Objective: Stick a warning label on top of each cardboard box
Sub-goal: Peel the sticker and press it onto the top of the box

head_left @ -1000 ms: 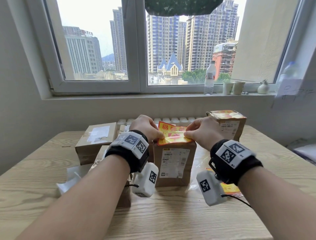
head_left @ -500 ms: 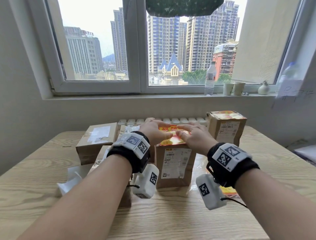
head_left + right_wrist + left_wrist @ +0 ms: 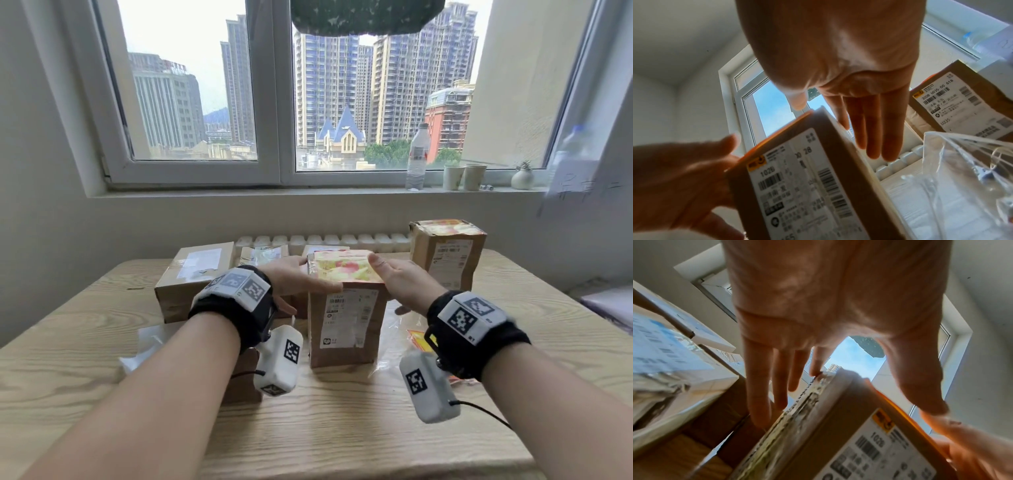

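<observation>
With both the left hand (image 3: 291, 279) and right hand (image 3: 399, 281) flat and fingers straight on either side of the upright cardboard box (image 3: 346, 325), its warning label (image 3: 342, 269) looks thin and creasable, best smoothed flat, while the box looks light and stiff.

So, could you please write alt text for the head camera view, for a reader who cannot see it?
Two open hands, left hand and right hand, flank an upright cardboard box on a wooden table, a yellow and red warning label on its top. A second labelled box stands to the right, other boxes lie to the left, below a window.
</observation>
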A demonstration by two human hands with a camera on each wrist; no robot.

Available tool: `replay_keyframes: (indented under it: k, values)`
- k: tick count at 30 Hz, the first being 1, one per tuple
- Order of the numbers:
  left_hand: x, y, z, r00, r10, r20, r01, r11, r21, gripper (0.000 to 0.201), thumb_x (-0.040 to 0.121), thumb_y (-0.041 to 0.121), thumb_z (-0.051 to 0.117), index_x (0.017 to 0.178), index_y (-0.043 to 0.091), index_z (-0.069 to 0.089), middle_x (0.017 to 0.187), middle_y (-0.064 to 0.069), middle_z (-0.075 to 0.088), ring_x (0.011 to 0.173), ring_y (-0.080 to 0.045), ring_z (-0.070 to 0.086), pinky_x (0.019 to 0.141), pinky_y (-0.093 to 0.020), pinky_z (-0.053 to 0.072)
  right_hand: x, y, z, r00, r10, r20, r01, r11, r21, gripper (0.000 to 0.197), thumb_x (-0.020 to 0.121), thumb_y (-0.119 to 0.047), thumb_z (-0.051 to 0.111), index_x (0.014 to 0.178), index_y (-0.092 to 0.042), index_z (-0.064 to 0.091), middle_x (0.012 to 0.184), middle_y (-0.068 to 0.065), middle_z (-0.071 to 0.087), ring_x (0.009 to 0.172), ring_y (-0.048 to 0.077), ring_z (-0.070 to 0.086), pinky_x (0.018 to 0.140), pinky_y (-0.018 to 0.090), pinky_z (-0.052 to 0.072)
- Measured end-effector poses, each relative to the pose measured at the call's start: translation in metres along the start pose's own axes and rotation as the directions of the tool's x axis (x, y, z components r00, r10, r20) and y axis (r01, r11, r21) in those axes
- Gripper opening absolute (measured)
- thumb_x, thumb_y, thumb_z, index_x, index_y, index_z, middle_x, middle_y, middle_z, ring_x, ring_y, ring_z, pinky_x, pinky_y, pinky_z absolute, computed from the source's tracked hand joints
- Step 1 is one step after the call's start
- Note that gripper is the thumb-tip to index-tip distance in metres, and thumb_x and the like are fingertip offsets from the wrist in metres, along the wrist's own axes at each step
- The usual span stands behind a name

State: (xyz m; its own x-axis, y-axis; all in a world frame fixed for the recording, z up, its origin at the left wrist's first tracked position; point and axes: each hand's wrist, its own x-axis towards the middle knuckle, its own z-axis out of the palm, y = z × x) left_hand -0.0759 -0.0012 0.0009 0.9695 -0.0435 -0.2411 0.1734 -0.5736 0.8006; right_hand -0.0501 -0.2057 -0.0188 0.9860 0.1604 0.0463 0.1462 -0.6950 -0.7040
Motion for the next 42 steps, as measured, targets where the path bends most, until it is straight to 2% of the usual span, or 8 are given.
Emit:
replay_keyframes:
  k: [2,4,9,14,19,26,33,42]
  values:
    - [-0.004,-0.003,0.005,1.000,0.005,0.014,-0.006,0.999,0.045,0.075,0.067,0.019,0.085,0.129,0.028,0.044,0.121,0.000,0.061,0.115,-0.021,0.056,0.090,-0.050,0.053,-0.006,-0.001,0.002,0.999,0.037,0.030,-0.039,0.997,0.069,0.066,0.093,-0.064,0.032,0.116,-0.010,0.061,0.110,0.012,0.065,0.101,0.028,0.063,0.074,0.042,0.061]
    - [-0.004,-0.005,0.011,0.999,0.040,-0.018,-0.039,0.997,0.060,0.085,0.065,0.006,0.085,0.133,0.026,0.039,0.117,-0.002,0.063,0.107,-0.021,0.061,0.081,-0.041,0.057,-0.010,0.001,0.006,0.999,0.043,0.026,-0.045,0.996,0.079,0.069,0.089,-0.068,0.037,0.108,-0.008,0.063,0.104,0.012,0.068,0.096,0.026,0.066,0.078,0.043,0.060]
    - [-0.009,0.005,0.023,0.988,0.146,-0.057,-0.142,0.987,0.082,0.058,0.071,-0.005,0.076,0.121,0.013,0.052,0.109,-0.011,0.068,0.098,-0.025,0.068,0.081,-0.045,0.058,-0.017,0.003,0.008,0.998,0.039,-0.053,-0.037,0.999,0.037,0.076,0.076,-0.079,0.049,0.099,-0.009,0.066,0.096,0.007,0.070,0.089,0.024,0.067,0.086,0.044,0.056]
    - [-0.023,0.028,0.012,0.969,0.221,-0.111,-0.214,0.974,0.072,0.039,0.074,-0.003,0.076,0.106,0.012,0.061,0.096,-0.007,0.070,0.079,-0.017,0.066,0.060,-0.024,0.055,-0.025,-0.007,-0.013,0.988,-0.027,-0.153,0.046,0.992,0.121,0.064,0.070,-0.076,0.058,0.088,-0.016,0.068,0.090,0.005,0.072,0.085,0.025,0.068,0.084,0.047,0.057]
    - [-0.030,0.058,0.001,0.950,0.271,-0.156,-0.273,0.962,0.011,0.038,0.073,0.002,0.078,0.106,0.009,0.063,0.102,-0.010,0.071,0.090,-0.021,0.067,0.074,-0.031,0.057,-0.031,-0.023,-0.046,0.960,-0.057,-0.273,0.104,0.982,0.160,0.055,0.077,-0.069,0.059,0.085,-0.016,0.069,0.086,0.002,0.073,0.085,0.022,0.067,0.085,0.046,0.056]
    - [-0.001,0.096,0.005,0.911,0.355,-0.211,-0.371,0.928,-0.037,0.061,0.068,0.004,0.083,0.121,0.007,0.054,0.108,-0.012,0.069,0.099,-0.027,0.067,0.082,-0.040,0.058,-0.009,-0.021,-0.089,0.935,-0.050,-0.350,0.159,0.944,0.289,0.083,0.056,-0.075,0.059,0.117,-0.019,0.064,0.106,0.000,0.072,0.099,0.020,0.065,0.093,0.045,0.052]
    - [0.061,0.083,0.036,0.881,0.380,-0.282,-0.409,0.911,-0.050,0.106,0.050,0.014,0.086,0.143,0.025,0.037,0.122,-0.002,0.061,0.107,-0.026,0.063,0.088,-0.046,0.055,0.034,0.016,-0.080,0.934,-0.030,-0.355,0.136,0.951,0.279,0.039,0.093,-0.038,0.059,0.124,-0.015,0.060,0.113,0.002,0.067,0.104,0.020,0.062,0.095,0.040,0.050]
    - [0.119,0.059,0.061,0.919,0.333,-0.210,-0.354,0.933,-0.068,0.082,0.069,-0.006,0.076,0.139,0.020,0.043,0.110,0.004,0.061,0.093,-0.020,0.063,0.079,-0.030,0.055,0.077,0.059,-0.059,0.955,0.035,-0.294,0.042,0.967,0.252,0.048,0.095,-0.029,0.057,0.140,-0.014,0.048,0.135,0.003,0.058,0.121,0.020,0.054,0.104,0.036,0.043]
